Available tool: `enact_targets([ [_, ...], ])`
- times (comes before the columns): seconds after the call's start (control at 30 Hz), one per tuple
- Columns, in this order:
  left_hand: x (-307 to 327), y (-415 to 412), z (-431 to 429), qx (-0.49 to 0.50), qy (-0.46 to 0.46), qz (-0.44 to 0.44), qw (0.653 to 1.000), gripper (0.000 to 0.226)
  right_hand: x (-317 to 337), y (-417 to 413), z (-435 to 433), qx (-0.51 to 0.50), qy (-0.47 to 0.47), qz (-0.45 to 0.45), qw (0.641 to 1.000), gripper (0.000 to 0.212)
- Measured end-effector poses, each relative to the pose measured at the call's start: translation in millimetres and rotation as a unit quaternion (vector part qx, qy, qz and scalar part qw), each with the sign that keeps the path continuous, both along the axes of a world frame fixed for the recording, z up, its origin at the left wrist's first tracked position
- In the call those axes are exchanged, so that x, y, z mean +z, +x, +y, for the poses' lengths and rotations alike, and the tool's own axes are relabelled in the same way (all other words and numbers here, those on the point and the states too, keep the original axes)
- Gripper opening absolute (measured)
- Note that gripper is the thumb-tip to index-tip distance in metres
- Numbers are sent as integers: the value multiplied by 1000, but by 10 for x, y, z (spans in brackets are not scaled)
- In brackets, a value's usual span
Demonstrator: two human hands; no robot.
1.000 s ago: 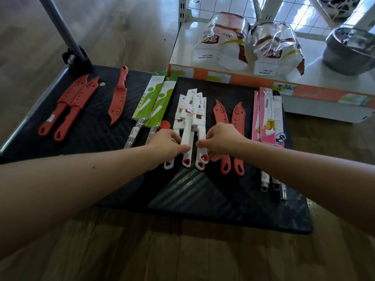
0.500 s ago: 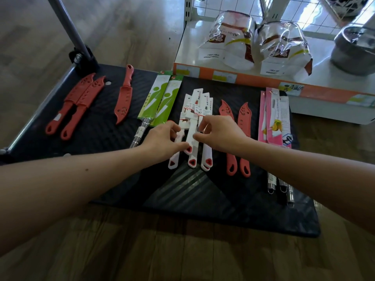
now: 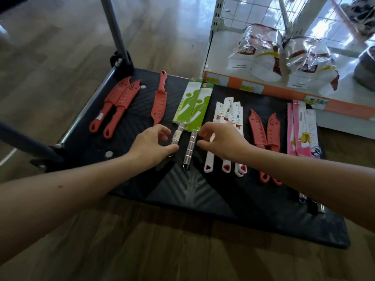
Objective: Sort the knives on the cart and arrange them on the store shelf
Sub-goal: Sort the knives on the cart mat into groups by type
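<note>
Both hands reach over the black cart deck (image 3: 223,209) toward the middle of the knife row. Left hand (image 3: 151,146): fingers loosely curled and parted from the thumb, gripping nothing that can be seen. Its thumb tip lies just beside the steel handle (image 3: 175,136) of the left green-packaged knife; whether they touch cannot be told. Right hand (image 3: 222,140): fingers likewise spread and relaxed, empty, held just right of the second steel handle (image 3: 189,148) and partly covering the white-handled knives (image 3: 227,110).

The two green-packaged knives (image 3: 192,106) lie side by side between the hands, blades pointing away from the person, handles nearest the fingertips.

To the left of the left hand:
- a single red sheathed knife (image 3: 160,102), its handle pointing away from the person;
- a pair of red sheathed knives (image 3: 119,102), well apart near the cart's left edge.

To the right of the right hand:
- a second red pair (image 3: 263,128), partly hidden by the forearm;
- the pink-packaged knives (image 3: 302,128) at the deck's right side.

The store shelf (image 3: 218,59) stands beyond the cart and bears clear-wrapped bags (image 3: 261,55); no knife is seen on it.
</note>
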State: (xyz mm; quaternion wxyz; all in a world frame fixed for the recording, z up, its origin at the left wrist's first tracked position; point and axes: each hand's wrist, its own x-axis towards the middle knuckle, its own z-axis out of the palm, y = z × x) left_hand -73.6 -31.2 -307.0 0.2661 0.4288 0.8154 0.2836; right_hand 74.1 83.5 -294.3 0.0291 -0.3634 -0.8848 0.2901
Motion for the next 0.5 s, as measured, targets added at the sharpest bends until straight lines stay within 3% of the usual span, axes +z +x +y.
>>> enact_targets([
  [0.3, 42, -710, -191, 81, 14, 22, 996, 44, -84, -863, -360, -9, 20, 32, 999, 22],
  [0.4, -53, -912, -307, 120, 0, 28, 992, 46, -172, -1175, -457, -38, -16, 46, 998, 11],
  [0.5, -150, -1077, -363, 167, -10, 35, 985, 51, -272, -1423, -511, -72, -80, 63, 992, 16],
])
